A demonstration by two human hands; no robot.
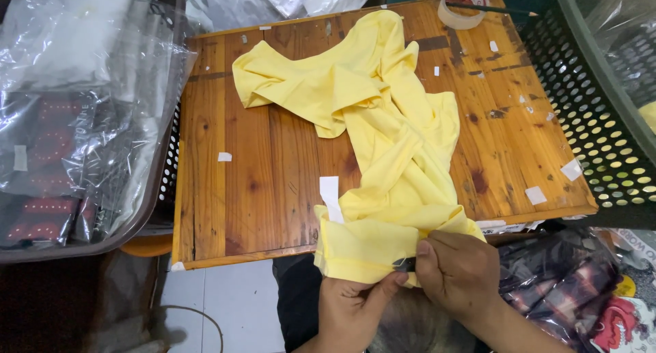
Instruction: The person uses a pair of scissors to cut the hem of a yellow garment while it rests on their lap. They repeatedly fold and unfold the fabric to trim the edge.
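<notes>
Wood fills most of the view: a square wooden table top (260, 189), its boards marked with dark stains and scattered scraps of white tape. Left of it stands a brown perforated basket (147, 209) stuffed with clear plastic bags (75, 120) holding folded dark garments. A green perforated crate (588, 120) sits against the table's right edge, and more bagged clothing (574, 284) lies below the near right corner. Across the table sprawls a crumpled pale yellow garment (383, 120), running from the far middle down to the near edge, where its hem hangs over. Left hand (352, 308) comes up from below and pinches that hem, thumb on top, fingers closed underneath the fabric. Right hand (458, 274) is just beside it, fingers curled tight, pressing a small dark tool (404, 262) against the hem; what kind of tool cannot be told. At the far right corner rests a roll of tape (463, 6) with a thin pencil (495, 9) lying across it
</notes>
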